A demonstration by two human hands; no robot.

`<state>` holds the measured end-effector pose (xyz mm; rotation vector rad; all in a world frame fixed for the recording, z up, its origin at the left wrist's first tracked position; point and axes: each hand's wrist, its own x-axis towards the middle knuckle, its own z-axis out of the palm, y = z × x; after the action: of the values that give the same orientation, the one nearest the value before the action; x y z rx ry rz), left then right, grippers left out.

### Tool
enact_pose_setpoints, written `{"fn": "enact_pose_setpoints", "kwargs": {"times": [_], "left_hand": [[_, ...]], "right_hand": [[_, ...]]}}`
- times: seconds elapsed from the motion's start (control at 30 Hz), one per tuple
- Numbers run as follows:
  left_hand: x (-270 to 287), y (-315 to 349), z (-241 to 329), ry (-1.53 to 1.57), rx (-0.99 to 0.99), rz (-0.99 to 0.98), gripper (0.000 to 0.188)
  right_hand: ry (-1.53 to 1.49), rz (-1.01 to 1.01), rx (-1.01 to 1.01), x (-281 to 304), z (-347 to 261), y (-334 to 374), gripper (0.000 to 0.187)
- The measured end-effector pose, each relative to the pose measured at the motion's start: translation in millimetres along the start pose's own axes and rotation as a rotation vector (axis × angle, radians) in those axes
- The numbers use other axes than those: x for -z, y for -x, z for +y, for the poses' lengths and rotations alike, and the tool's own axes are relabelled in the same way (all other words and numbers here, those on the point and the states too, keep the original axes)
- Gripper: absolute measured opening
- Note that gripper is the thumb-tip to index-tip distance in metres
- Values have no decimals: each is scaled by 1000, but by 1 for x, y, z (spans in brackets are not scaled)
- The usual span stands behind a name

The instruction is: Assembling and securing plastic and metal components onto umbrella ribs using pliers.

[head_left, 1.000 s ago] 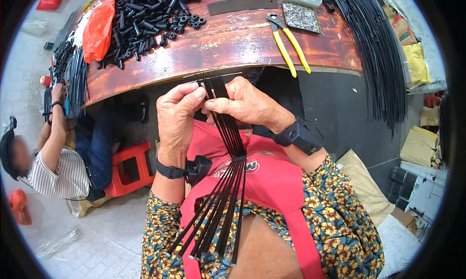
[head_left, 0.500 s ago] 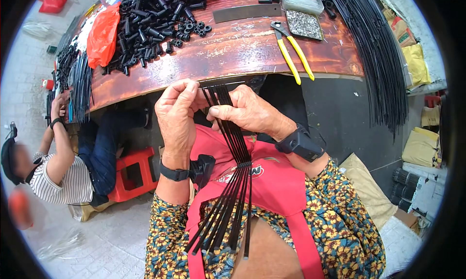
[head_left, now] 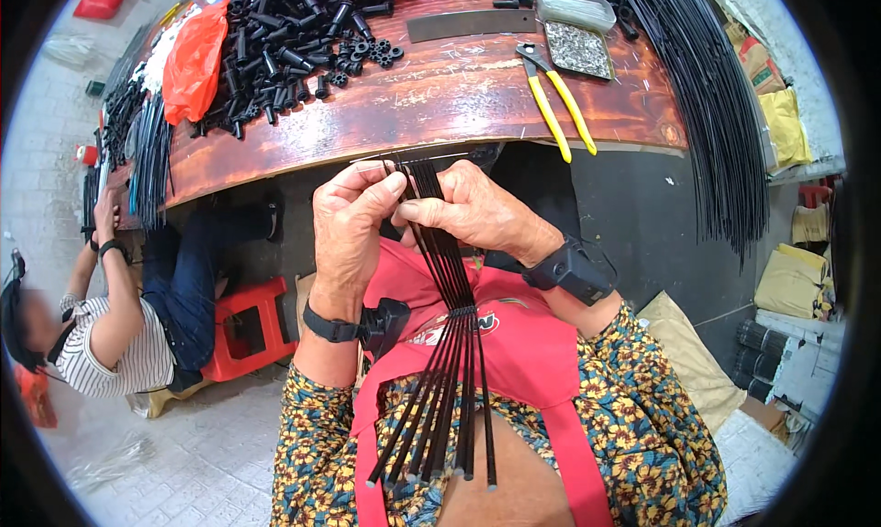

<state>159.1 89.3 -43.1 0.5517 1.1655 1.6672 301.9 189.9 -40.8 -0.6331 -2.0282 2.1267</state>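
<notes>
A bundle of thin black rods that look like umbrella ribs point(head_left: 462, 311) hangs over my red apron. They are gathered at a ridged joint midway, and their pale-tipped lower ends fan out. My right hand point(head_left: 482, 210) is closed round the upper part of the bundle, its thumb across the front. My left hand point(head_left: 353, 220) pinches the end of a rib at the bundle's upper left, thumb against fingers. A thin wire point(head_left: 440, 157) lies crosswise at the top of the ribs, beside my left fingertips. The fingers partly hide how ribs and wire meet.
Ahead, the wooden table point(head_left: 431, 96) bears black plastic tubes point(head_left: 266, 59), yellow-handled pliers point(head_left: 560, 105), a flat metal bar point(head_left: 473, 24) and a tray of small bits point(head_left: 578, 50). Long black rods point(head_left: 707, 114) overhang its right end. A co-worker point(head_left: 119, 334) sits at left near a red stool point(head_left: 248, 330).
My left hand has moved right, its thumb and fingertips now against the upper ribs. The ribs' lower ends have swung slightly right. My right hand stays nearly in place.
</notes>
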Motion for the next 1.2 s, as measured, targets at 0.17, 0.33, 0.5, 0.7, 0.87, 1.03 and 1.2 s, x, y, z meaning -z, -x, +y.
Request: {"fn": "enact_pose_setpoints", "kwargs": {"times": [0.17, 0.33, 0.5, 0.7, 0.87, 1.03, 1.2], "left_hand": [[-2, -3, 0, 9, 15, 10, 13], [-1, 0, 3, -6, -21, 41, 11], [0, 1, 1, -14, 6, 9, 10], [30, 3, 17, -64, 13, -87, 45], [91, -42, 50, -212, -182, 231, 35], [121, -140, 83, -944, -509, 348, 23], [88, -182, 85, -1813, -606, 278, 27]], "right_hand": [[-121, 0, 25, 1, 9, -2, 26], [-91, 17, 51, -5, 3, -7, 24], [-109, 63, 55, -8, -4, 0, 27], [-253, 18, 5, -14, -15, 6, 27], [-162, -40, -19, -6, -6, 0, 28], [-138, -6, -46, -11, -21, 0, 27], [-155, 20, -40, -6, -16, -2, 27]]}}
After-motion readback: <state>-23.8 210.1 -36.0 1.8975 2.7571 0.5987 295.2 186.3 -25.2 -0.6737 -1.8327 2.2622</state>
